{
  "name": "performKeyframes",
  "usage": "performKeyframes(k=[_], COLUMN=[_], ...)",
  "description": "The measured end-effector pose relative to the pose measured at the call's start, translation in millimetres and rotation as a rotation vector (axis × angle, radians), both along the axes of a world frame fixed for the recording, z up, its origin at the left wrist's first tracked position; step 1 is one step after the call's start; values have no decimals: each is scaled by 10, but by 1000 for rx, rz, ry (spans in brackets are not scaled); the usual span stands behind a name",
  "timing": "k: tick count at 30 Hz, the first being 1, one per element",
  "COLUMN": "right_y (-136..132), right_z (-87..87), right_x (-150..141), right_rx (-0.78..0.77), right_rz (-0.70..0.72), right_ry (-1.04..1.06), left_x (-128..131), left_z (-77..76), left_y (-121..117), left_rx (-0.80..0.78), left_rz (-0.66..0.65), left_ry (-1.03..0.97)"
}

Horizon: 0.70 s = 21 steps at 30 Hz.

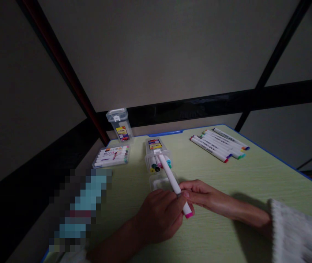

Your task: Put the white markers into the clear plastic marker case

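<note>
A white marker [169, 175] with a pink end slants across the middle of the view, held in both hands. My left hand [161, 215] is closed round it from the left, thumb on the barrel. From the right, the fingers of my right hand [199, 193] pinch it near the pink end. Just beyond the hands, a clear plastic box [146, 160] lies on its side with several markers inside, their coloured ends facing me. Its lid [156, 181] hangs open toward me, partly hidden by my left hand.
Several loose white markers [213, 146] lie in a group at the right on the pale green table [254, 179]. A clear upright box [121, 128] stands at the back left. In front of it sits a flat clear case [112, 156] of markers. A pixelated blue area [90, 197] covers something at the left.
</note>
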State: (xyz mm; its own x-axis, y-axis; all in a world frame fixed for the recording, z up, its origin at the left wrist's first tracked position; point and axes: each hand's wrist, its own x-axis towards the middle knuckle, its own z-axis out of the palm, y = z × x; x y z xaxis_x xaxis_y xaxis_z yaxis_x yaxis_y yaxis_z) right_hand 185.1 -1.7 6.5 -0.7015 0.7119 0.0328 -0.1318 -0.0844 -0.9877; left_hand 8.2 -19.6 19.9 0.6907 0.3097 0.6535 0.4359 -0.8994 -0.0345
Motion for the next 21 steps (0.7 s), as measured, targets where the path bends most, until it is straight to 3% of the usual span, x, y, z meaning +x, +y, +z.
performKeyframes(k=[21], right_y=[-3], right_z=[8], right_x=[8], right_rx=[12], right_rz=[-6], right_ry=[-17], left_x=[7], left_z=[25], left_y=[-11], left_rx=[22], left_rz=[-2], left_ry=[-23])
